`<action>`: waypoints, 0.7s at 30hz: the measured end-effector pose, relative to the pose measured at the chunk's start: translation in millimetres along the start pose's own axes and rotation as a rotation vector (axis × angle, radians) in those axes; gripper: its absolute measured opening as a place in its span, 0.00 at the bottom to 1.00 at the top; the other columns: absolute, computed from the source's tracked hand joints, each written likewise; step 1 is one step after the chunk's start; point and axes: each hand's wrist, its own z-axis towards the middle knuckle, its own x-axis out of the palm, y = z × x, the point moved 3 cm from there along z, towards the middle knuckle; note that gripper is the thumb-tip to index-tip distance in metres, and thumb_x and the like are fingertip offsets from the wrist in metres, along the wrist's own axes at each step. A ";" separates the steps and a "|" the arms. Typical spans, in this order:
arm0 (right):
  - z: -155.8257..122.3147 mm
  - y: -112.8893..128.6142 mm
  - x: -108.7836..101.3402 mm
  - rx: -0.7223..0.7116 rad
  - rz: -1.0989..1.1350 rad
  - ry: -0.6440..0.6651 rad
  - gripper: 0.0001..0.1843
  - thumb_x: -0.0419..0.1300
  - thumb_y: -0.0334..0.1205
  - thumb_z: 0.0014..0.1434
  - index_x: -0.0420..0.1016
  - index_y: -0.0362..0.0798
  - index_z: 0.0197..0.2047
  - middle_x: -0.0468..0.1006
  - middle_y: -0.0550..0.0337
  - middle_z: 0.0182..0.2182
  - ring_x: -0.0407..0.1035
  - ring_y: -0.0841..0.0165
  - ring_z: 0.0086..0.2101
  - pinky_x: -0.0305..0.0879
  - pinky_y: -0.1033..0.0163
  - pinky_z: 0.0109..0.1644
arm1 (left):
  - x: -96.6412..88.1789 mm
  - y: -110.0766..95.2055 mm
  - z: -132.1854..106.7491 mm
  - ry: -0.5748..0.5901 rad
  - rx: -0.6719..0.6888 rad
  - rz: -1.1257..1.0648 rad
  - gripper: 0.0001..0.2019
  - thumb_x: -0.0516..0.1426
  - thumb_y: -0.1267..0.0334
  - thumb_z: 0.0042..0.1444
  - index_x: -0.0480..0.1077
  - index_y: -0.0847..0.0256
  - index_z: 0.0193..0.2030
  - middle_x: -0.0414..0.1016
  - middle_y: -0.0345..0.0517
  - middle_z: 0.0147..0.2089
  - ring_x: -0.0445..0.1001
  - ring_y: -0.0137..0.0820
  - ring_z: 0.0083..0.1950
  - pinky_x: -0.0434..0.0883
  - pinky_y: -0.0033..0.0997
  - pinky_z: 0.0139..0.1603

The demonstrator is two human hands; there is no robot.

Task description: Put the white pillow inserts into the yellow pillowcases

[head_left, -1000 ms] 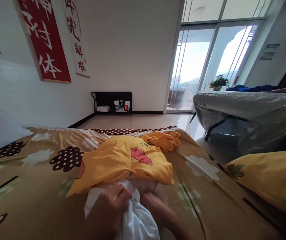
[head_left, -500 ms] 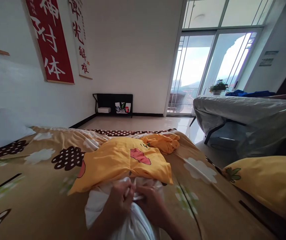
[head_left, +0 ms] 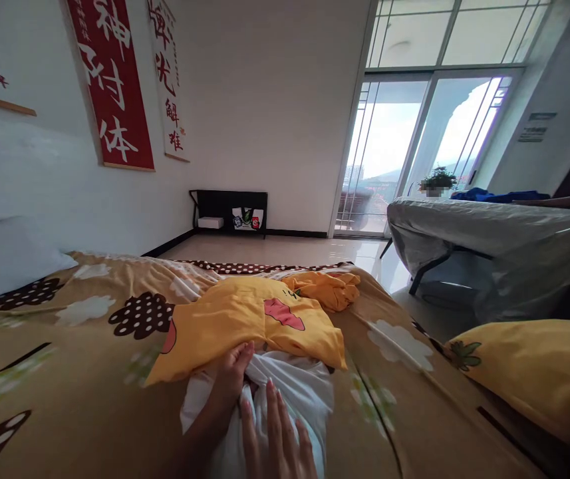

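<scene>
One broad stretch of brown patterned bedspread point(head_left: 120, 426) spreads left of the left hand point(head_left: 233, 370), whose fingers are partly curled at the near edge of the yellow cover point(head_left: 225, 316), though whether they pinch it I cannot tell. That cover lies just ahead of both hands, and the bunched white cloth point(head_left: 302, 376) meets its near edge and runs back under the right hand point(head_left: 279, 436), which rests open, fingers straight and slightly parted. Rightward of that hand, bedspread continues to its slanting side edge, with crumpled orange cloth point(head_left: 332, 291) ahead and a yellow pillow point(head_left: 539, 366) farther right.
</scene>
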 end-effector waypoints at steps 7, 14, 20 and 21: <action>-3.8 -14.5 12.3 -0.187 -0.001 0.141 0.24 0.50 0.35 0.61 0.66 0.57 0.60 0.77 0.47 0.48 0.75 0.61 0.37 0.71 0.61 0.31 | 0.6 -5.3 -2.3 0.095 0.131 0.207 0.27 0.55 0.34 0.44 0.58 0.59 0.22 0.55 0.34 0.21 0.55 0.25 0.25 0.56 0.25 0.26; 10.7 -38.3 36.6 -0.169 0.372 0.329 0.18 0.58 0.34 0.54 0.72 0.54 0.49 0.73 0.51 0.50 0.69 0.60 0.43 0.69 0.59 0.41 | -21.1 -40.1 -14.1 0.213 0.260 0.530 0.16 0.52 0.49 0.55 0.66 0.61 0.30 0.66 0.39 0.27 0.64 0.29 0.30 0.61 0.27 0.33; 29.6 -54.4 33.5 -0.024 0.781 0.691 0.31 0.50 0.24 0.47 0.71 0.58 0.53 0.72 0.62 0.52 0.66 0.67 0.49 0.62 0.63 0.51 | -61.3 -45.3 -20.9 0.158 0.248 1.229 0.14 0.46 0.68 0.54 0.73 0.57 0.36 0.76 0.45 0.37 0.73 0.35 0.40 0.65 0.32 0.41; 30.8 -55.7 33.5 0.002 0.823 0.717 0.33 0.49 0.23 0.46 0.71 0.58 0.53 0.72 0.63 0.53 0.65 0.68 0.50 0.61 0.64 0.53 | -64.2 -43.3 -17.2 0.129 0.285 1.277 0.16 0.46 0.70 0.54 0.73 0.57 0.41 0.77 0.47 0.42 0.74 0.36 0.44 0.66 0.33 0.43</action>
